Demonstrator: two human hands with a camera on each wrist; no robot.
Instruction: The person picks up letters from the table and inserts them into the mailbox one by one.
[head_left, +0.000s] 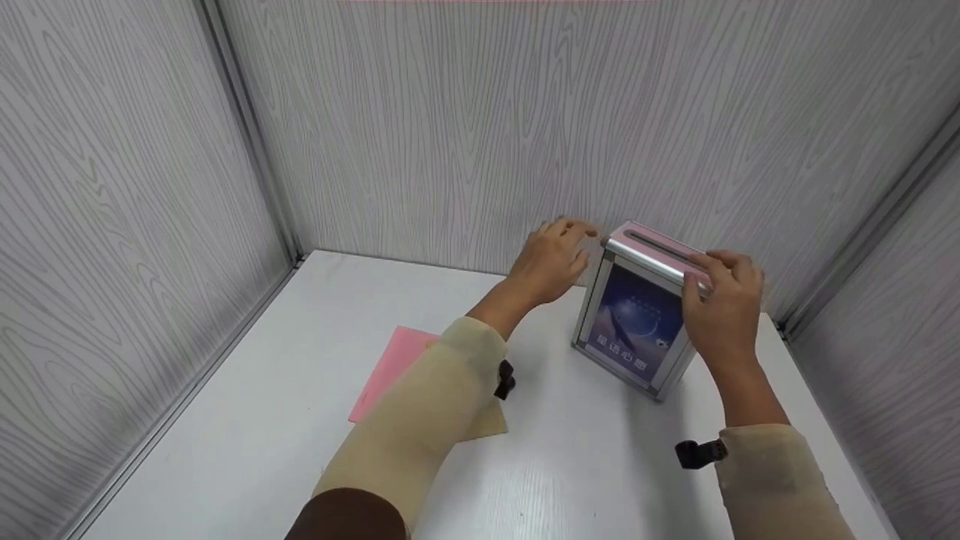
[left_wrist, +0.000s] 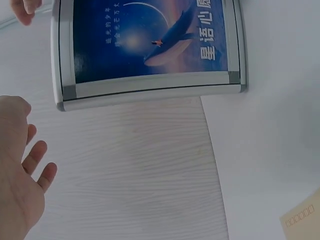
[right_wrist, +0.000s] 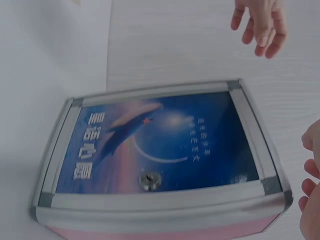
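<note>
A pink suggestion box (head_left: 637, 315) with an aluminium frame stands upright at the table's back right. It has a slot (head_left: 660, 247) along its top, a blue whale picture (left_wrist: 150, 40) on its front, and a round lock (right_wrist: 150, 181). My left hand (head_left: 551, 259), fingers relaxed, is beside the box's upper left corner, holding nothing. Over the right end of the top is my right hand (head_left: 724, 304), its thumb and fingers spread; both wrist views show a gap between it and the box.
A pink sheet (head_left: 386, 367) and a tan envelope (head_left: 487, 424) lie on the white table (head_left: 247, 390), partly hidden under my left forearm. Pale wood-grain panels (head_left: 450, 135) rise behind and at both sides.
</note>
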